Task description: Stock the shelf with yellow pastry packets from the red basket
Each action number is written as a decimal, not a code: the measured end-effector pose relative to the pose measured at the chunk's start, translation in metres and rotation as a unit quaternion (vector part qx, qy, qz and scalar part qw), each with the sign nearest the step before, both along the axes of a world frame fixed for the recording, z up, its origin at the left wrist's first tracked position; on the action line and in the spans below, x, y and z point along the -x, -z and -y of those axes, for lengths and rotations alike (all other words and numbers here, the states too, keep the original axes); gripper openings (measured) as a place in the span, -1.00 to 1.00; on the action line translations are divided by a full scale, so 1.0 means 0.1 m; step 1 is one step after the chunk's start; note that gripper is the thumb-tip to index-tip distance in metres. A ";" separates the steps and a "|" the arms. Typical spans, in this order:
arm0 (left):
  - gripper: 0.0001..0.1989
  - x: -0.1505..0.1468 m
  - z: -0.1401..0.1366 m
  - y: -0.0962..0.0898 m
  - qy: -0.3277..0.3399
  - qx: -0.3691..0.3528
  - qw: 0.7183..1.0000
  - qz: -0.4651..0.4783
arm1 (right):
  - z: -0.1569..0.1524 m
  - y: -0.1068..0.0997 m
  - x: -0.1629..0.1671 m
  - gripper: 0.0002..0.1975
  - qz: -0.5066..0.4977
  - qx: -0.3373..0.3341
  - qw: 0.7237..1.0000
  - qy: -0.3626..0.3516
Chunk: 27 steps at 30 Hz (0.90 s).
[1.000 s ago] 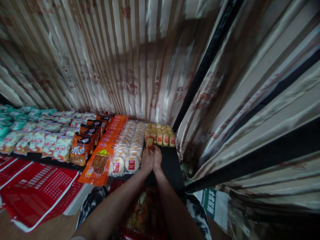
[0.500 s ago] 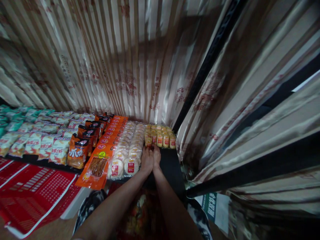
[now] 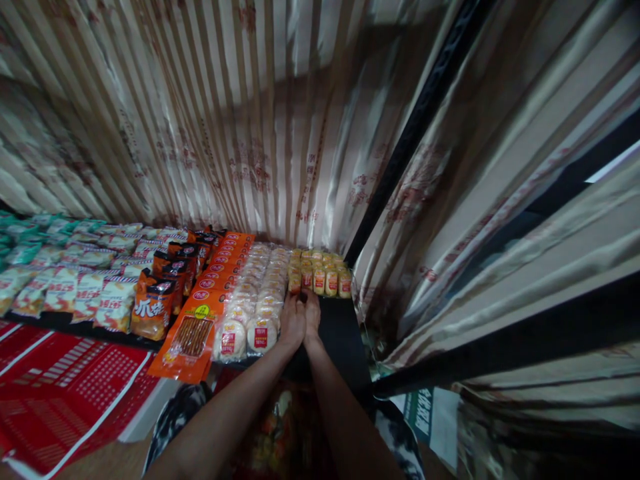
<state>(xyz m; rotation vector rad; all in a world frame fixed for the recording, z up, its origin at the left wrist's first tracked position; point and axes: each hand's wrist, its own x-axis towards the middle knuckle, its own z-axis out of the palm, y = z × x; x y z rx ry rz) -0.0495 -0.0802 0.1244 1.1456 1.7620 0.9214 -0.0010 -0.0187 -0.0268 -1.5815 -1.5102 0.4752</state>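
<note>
My left hand (image 3: 293, 319) and my right hand (image 3: 312, 315) are side by side at the front of small yellow snack packets (image 3: 331, 283), on the black shelf (image 3: 340, 333). The fingers of both are bent inward around a small dark reddish spot, and what they grip is too hidden to name. Just left of my left hand run two rows of clear-wrapped round white crackers (image 3: 261, 335) with red labels. Past those lie overlapping orange packs of brown sticks (image 3: 193, 335).
Orange-and-black bags (image 3: 151, 307) and pale snack bags (image 3: 116, 301) fill the shelf's left. Below them is a red basket (image 3: 65, 393) with a white handle. A black post (image 3: 385, 180) rises at the shelf's right rear corner, before a striped curtain (image 3: 280, 120).
Both hands stay at the front of the yellow packets, with only a very slight shift. The view has moved a little; the packets keep their places.
</note>
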 end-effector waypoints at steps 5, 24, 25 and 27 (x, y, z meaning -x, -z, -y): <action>-0.53 -0.01 0.05 -0.14 0.011 0.024 1.000 -0.009 | 0.07 -0.01 0.01 -0.60 0.011 0.013 1.000 0.010; -0.55 -0.05 0.00 0.11 0.005 -0.044 0.999 -0.009 | 0.04 0.12 0.00 -0.60 0.038 -0.017 0.998 -0.047; -0.55 -0.05 0.00 0.11 0.004 -0.045 0.999 -0.010 | 0.05 0.12 0.00 -0.59 0.041 -0.017 0.998 -0.047; -0.55 -0.05 0.00 0.10 0.001 -0.045 0.999 -0.010 | 0.05 0.12 0.00 -0.59 0.048 -0.016 0.998 -0.041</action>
